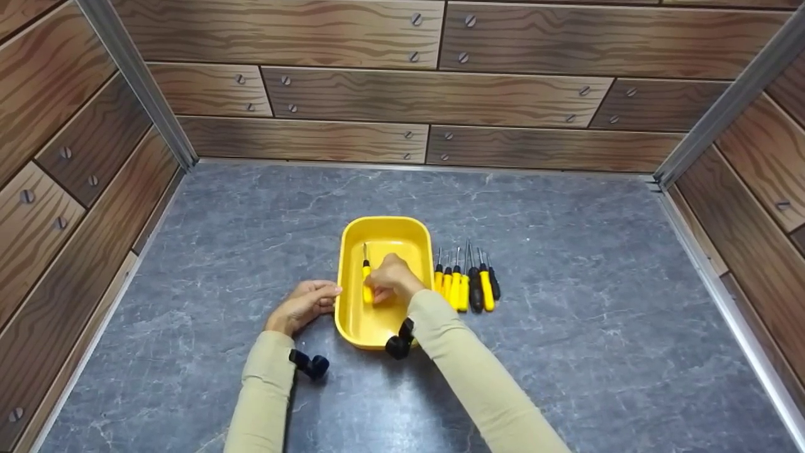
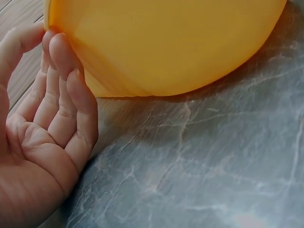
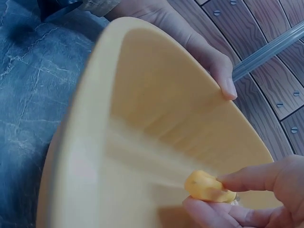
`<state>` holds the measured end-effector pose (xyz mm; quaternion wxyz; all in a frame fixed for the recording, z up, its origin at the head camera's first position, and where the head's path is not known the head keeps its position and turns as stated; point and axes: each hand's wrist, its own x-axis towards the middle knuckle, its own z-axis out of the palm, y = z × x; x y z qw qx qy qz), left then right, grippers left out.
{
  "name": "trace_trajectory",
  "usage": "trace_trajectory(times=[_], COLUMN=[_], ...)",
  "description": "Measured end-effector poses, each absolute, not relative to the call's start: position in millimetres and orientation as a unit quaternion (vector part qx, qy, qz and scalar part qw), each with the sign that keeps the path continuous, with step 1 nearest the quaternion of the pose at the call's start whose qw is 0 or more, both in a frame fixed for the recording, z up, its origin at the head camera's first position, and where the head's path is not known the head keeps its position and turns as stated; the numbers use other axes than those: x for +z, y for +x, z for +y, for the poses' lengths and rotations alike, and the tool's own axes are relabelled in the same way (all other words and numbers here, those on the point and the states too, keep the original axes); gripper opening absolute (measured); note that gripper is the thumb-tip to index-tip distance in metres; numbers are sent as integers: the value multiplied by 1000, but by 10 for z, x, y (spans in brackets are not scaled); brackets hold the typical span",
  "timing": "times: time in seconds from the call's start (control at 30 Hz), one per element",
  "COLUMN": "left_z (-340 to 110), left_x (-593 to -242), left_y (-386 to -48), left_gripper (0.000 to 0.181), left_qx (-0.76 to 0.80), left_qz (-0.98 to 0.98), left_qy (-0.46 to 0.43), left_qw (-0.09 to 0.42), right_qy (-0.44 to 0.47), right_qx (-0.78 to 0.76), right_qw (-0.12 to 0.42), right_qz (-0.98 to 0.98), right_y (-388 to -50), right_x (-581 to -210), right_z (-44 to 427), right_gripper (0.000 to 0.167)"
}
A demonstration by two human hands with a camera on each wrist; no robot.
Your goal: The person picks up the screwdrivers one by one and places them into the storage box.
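A yellow plastic bin (image 1: pixel 371 328) stands on the grey table. My right hand (image 1: pixel 395 277) is inside it and pinches a screwdriver (image 1: pixel 367 274) by its yellow handle, with the black collar and metal shaft pointing away from me. In the right wrist view, thumb and fingers grip the rounded handle end (image 3: pixel 203 186) just over the bin's floor; whether it touches the floor I cannot tell. At the bin's left side, my left hand (image 1: pixel 307 304) holds the rim, the thumb on the edge and the fingers (image 2: pixel 64 52) against the outer wall.
Right of the bin, several screwdrivers (image 1: pixel 476 290) with yellow or black handles lie side by side, shafts pointing away. Wood-patterned panels (image 1: pixel 434 97) wall the table at the back and both sides, with metal strips at the corners. A small black camera sits on each wrist.
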<state>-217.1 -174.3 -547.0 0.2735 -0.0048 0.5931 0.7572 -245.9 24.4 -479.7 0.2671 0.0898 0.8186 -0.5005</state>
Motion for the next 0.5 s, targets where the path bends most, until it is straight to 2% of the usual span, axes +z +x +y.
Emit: trace_trajectory(times=[0.23, 0.5], left_z=[-1750, -1692], left_x=[-5466, -5472], left_y=[-2175, -2168], left_gripper=[11, 12], left_qx=[768, 794], left_qz=[578, 558], left_qy=[-7, -45], left_qw=[276, 237], right_qy=[85, 87], right_qx=[-497, -497], right_qw=[264, 266], right_qz=[822, 821], right_y=[-2443, -2461], right_x=[-4784, -4806], right_z=[195, 163], right_gripper=[16, 17])
